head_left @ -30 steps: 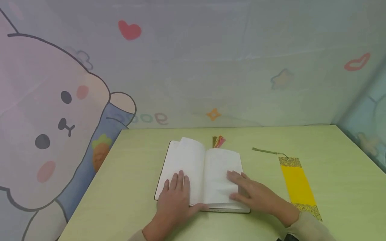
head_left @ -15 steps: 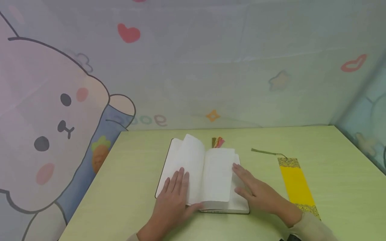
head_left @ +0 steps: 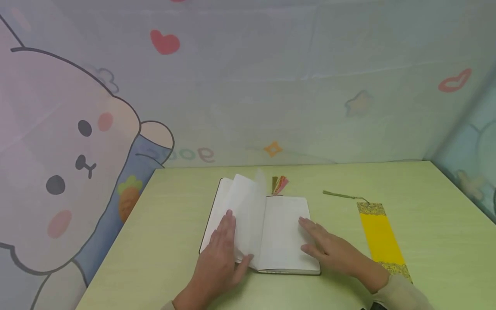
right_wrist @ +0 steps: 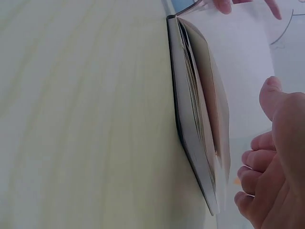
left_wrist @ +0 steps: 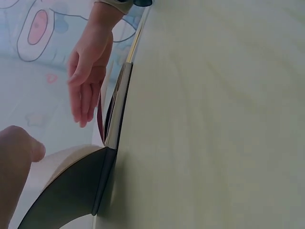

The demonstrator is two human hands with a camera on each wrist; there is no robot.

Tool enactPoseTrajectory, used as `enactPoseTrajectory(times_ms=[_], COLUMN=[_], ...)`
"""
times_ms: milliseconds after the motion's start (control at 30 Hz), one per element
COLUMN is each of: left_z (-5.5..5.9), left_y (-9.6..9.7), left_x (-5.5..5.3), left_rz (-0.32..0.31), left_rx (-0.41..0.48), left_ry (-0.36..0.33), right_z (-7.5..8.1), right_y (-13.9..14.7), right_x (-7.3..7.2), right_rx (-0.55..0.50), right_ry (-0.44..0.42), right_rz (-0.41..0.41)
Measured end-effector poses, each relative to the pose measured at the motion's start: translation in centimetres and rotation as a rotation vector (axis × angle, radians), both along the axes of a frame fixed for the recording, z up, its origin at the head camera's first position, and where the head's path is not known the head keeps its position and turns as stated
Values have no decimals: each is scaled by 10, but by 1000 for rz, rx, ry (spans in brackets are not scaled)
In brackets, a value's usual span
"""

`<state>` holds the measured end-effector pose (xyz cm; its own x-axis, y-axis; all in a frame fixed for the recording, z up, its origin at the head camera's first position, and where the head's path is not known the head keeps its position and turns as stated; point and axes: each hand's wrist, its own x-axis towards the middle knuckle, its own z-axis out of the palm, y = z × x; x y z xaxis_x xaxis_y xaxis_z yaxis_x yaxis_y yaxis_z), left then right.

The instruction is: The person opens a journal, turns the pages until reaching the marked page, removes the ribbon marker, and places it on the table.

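An open notebook [head_left: 284, 232] with blank white pages and a dark cover [left_wrist: 71, 191] lies on the table. My left hand [head_left: 217, 254] rests along its left pages with straight fingers, the thumb near the spine. A thin leaf [head_left: 260, 185] stands up near the spine beside a curved page on the left. My right hand [head_left: 333, 249] is at the right page's outer edge, fingers extended; in the right wrist view its thumb [right_wrist: 274, 95] is apart from the page stack. Green and pink-red tassels [head_left: 280, 185] stick out beyond the notebook's top edge.
A yellow bookmark [head_left: 381, 237] with patterned ends and a green tassel [head_left: 341, 194] lies right of the notebook. The pale green table [head_left: 155, 258] meets a cartoon-printed cloth [head_left: 232, 86] at the back and sides.
Pages on the right have turned over to the left, leaving a flat right page. My left hand has tilted onto its side, its thumb drawn left; the right has shifted slightly outward.
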<state>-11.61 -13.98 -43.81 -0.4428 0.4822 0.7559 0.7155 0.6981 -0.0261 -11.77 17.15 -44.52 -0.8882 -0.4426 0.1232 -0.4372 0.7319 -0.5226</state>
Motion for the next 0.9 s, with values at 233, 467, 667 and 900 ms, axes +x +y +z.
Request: enactPoseTrajectory(times_ms=[233, 467, 667, 900], left_z=[0, 3, 6, 4], left_y=[-3, -6, -9, -11], left_x=[-2, -2, -3, -2], left_rz=[19, 111, 135, 108], left_rx=[9, -150, -227, -299], left_ry=[-6, -2, -30, -82], right_z=[-1, -4, -5, -5], right_y=[-1, -1, 1, 2], right_x=[0, 0, 0, -1], right_rx=[20, 33, 46, 87], right_ry=[-12, -13, -23, -30], right_rz=[41, 49, 52, 80])
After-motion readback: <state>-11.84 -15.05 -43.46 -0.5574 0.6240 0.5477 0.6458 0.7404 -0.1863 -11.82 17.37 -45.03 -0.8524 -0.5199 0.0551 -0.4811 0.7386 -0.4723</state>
